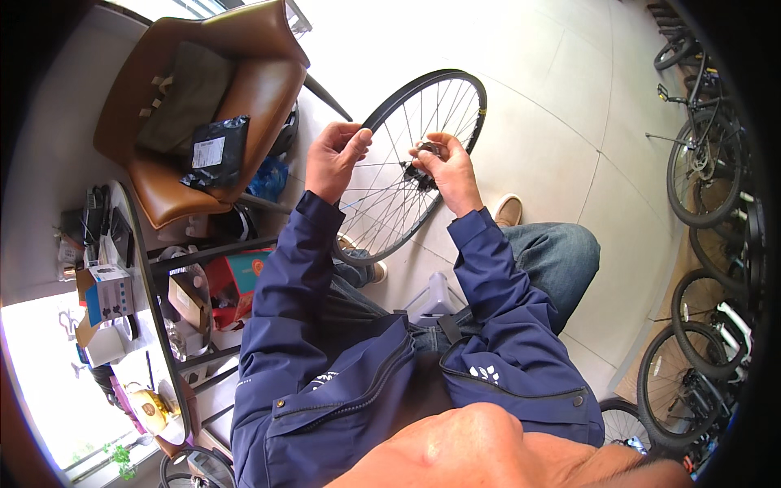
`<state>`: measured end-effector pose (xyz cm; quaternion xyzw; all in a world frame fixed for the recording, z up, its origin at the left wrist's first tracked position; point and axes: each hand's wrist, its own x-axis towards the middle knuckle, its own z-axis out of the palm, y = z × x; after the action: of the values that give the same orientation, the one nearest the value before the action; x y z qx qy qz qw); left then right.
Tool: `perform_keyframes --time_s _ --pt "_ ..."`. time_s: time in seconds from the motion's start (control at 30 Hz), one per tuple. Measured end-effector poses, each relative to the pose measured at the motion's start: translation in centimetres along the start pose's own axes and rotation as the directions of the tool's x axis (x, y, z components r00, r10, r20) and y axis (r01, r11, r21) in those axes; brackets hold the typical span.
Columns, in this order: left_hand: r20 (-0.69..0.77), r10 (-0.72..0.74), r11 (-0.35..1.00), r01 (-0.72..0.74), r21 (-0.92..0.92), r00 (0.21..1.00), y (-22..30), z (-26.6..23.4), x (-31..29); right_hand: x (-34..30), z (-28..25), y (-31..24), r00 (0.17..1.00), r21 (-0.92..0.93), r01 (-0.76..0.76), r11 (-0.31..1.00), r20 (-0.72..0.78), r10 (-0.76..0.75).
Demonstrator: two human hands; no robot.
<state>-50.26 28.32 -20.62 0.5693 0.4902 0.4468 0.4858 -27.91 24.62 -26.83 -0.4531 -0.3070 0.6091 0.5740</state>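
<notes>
Left hand (332, 159) curls by the bicycle wheel (421, 179), grip unclear; right hand (451, 172) pinches a small dark part (429, 149)

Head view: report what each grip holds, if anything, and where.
Right grip: small dark part, held by its right side; left grip: at black bicycle-wheel rim, hold unclear.

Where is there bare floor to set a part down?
Pale floor lies bare between the wheel and the parked bicycles, beyond the right shoe. The left is crowded: the brown chair carries a black package, and the shelf unit beside it holds boxes.
</notes>
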Motion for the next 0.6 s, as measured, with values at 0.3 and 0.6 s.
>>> perform_keyframes --time_s 0.3,0.6 --pt "0.021 0.013 1.000 -0.013 -0.003 1.000 -0.4 -0.1 0.1 -1.1 1.6 -1.8 0.987 0.099 -0.134 0.986 0.100 0.124" --pt "0.023 0.007 1.000 -0.006 -0.025 1.000 -0.3 0.2 -0.2 -0.8 1.7 -2.0 0.976 0.388 -0.153 0.909 0.204 0.077"
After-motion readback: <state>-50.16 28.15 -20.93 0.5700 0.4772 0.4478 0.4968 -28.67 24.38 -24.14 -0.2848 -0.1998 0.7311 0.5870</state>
